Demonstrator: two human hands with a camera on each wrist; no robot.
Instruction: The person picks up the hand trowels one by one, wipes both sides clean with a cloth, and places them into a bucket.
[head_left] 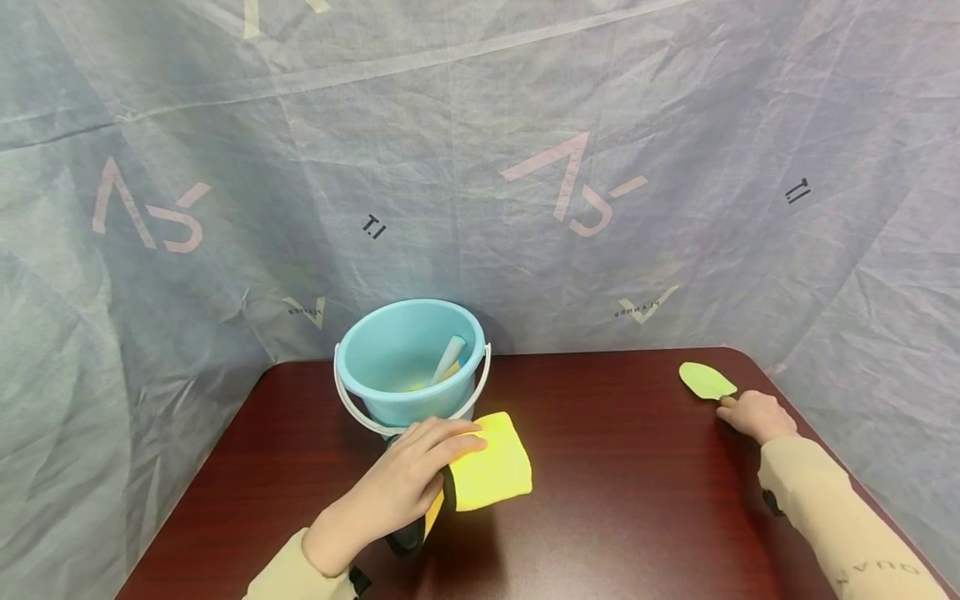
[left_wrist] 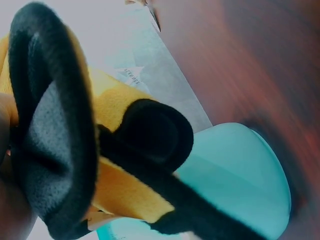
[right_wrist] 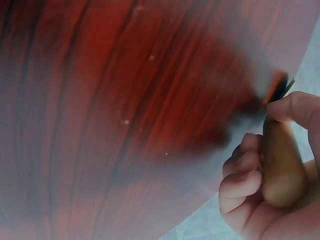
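My left hand (head_left: 408, 471) grips a yellow cleaning cloth (head_left: 491, 467) in front of the bucket, above the table. In the left wrist view the cloth (left_wrist: 132, 187) shows a grey reverse side and black edging, and it is bunched into loops. At the far right of the table my right hand (head_left: 757, 415) holds a small hand trowel with a light green blade (head_left: 707, 381). Its rounded wooden handle (right_wrist: 284, 170) lies within the curled fingers, the thumb pressed near the neck. A light blue bucket (head_left: 411, 400) stands just beyond my left hand.
Inside the bucket lie a pale blue stick-like thing (head_left: 448, 358) and other yellow and blue things, partly hidden by its wall. The white bucket handle (head_left: 360, 417) hangs down toward me. A dark red wooden table (head_left: 600, 433) reaches back to a grey cloth backdrop (head_left: 450, 167).
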